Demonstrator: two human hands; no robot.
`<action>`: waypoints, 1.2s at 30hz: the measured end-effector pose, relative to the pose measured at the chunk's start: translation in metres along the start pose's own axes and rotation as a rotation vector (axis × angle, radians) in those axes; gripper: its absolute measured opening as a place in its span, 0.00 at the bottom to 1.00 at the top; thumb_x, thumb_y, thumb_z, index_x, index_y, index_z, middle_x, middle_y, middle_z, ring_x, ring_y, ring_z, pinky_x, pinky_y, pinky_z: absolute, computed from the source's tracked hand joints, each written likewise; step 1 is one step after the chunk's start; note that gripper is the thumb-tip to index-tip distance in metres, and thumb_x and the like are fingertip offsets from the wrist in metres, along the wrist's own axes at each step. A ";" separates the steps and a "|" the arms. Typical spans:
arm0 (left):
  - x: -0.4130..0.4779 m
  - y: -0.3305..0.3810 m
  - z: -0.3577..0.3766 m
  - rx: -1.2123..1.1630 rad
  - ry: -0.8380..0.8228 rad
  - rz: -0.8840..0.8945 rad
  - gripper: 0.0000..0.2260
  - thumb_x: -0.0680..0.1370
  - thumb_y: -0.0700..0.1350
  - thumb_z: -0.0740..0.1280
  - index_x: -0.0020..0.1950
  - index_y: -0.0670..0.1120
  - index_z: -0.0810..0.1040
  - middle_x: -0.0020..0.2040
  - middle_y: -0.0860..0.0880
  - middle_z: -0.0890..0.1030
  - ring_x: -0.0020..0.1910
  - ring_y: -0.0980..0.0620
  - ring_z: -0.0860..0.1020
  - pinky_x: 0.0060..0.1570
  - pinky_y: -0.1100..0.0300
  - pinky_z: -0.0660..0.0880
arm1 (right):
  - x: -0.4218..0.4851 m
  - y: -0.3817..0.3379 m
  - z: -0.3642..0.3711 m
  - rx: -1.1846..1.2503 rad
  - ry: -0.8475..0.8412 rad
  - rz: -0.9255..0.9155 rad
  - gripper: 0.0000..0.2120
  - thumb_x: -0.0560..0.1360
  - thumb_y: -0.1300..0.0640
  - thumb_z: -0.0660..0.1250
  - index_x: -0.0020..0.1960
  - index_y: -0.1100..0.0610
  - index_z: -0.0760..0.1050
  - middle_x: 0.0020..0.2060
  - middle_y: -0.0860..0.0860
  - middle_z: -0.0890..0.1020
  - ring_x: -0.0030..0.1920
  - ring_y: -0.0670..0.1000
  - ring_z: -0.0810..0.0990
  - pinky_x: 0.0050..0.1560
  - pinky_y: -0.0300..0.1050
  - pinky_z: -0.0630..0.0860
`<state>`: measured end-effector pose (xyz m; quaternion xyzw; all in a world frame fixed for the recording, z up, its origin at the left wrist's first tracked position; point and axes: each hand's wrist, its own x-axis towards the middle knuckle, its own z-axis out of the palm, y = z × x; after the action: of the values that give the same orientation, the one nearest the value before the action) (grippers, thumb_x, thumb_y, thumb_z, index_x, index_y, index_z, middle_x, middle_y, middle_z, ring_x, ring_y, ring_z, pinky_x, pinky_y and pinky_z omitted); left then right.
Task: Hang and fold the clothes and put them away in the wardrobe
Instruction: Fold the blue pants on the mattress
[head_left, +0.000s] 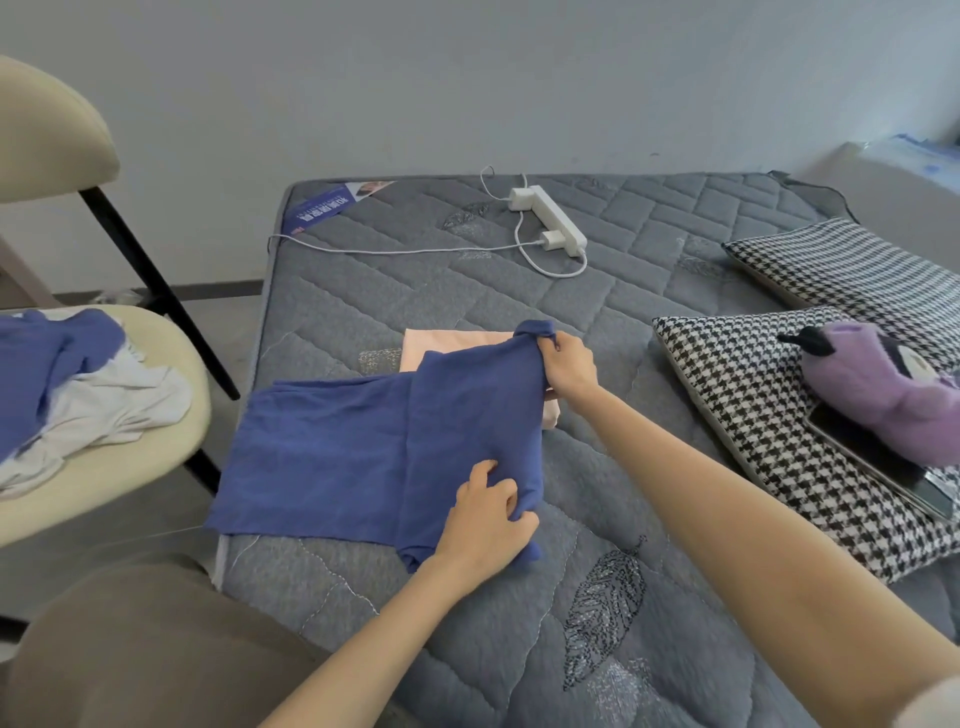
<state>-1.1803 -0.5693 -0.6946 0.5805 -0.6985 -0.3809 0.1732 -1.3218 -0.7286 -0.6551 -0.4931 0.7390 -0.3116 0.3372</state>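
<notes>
1. Step in hand: folding. The dark blue knit garment (332, 457) is lying flat on the grey quilted mattress (623, 530), left of centre in the frame. Its right-hand portion is being turned over the rest.
2. The left grip (488, 525), at lower centre, is pinching the near edge of the turned-over panel, with the fingers curled into the fabric.
3. The right grip (569, 364), at centre, is holding the far corner of the same panel, bunched and raised a little off the mattress.
4. A folded pale pink garment (447, 345) is lying on the mattress just behind the blue one and is partly covered by it.
5. A loose heap of blue and white clothes (78, 395) is waiting on the cream padded chair (130, 493) at the left edge of the frame.
6. Judgement: the task appears to be at an early stage. One item looks folded, one is in hand, and several are unfolded. No wardrobe is showing in the frame.
7. Judgement: the next move is calling for both grips to carry the panel leftward together, keeping its edge taut, and to lay it square on the lower layer. The thin knit is likely to sag and crease between the grips.
</notes>
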 end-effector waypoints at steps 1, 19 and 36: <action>-0.002 -0.001 -0.003 -0.051 0.003 0.014 0.13 0.75 0.44 0.62 0.34 0.46 0.62 0.72 0.50 0.62 0.65 0.50 0.67 0.53 0.55 0.68 | -0.001 -0.001 -0.001 0.012 0.009 0.003 0.16 0.80 0.49 0.55 0.57 0.56 0.76 0.54 0.58 0.80 0.51 0.64 0.80 0.52 0.61 0.78; -0.057 -0.100 -0.116 -0.503 0.305 -0.289 0.11 0.75 0.40 0.67 0.39 0.45 0.65 0.33 0.50 0.68 0.33 0.54 0.67 0.36 0.60 0.63 | -0.036 -0.131 0.120 0.309 -0.221 -0.051 0.11 0.78 0.59 0.62 0.37 0.58 0.67 0.28 0.57 0.78 0.20 0.51 0.78 0.25 0.42 0.79; -0.063 -0.218 -0.166 -0.575 0.270 -0.643 0.09 0.77 0.36 0.59 0.52 0.43 0.76 0.43 0.49 0.77 0.44 0.51 0.74 0.39 0.61 0.67 | -0.034 -0.159 0.263 0.119 -0.540 0.074 0.07 0.77 0.60 0.66 0.48 0.63 0.79 0.51 0.57 0.84 0.54 0.55 0.82 0.55 0.44 0.78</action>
<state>-0.9018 -0.5725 -0.7340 0.7409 -0.3197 -0.5147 0.2899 -1.0179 -0.7810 -0.6749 -0.5103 0.6203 -0.1990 0.5615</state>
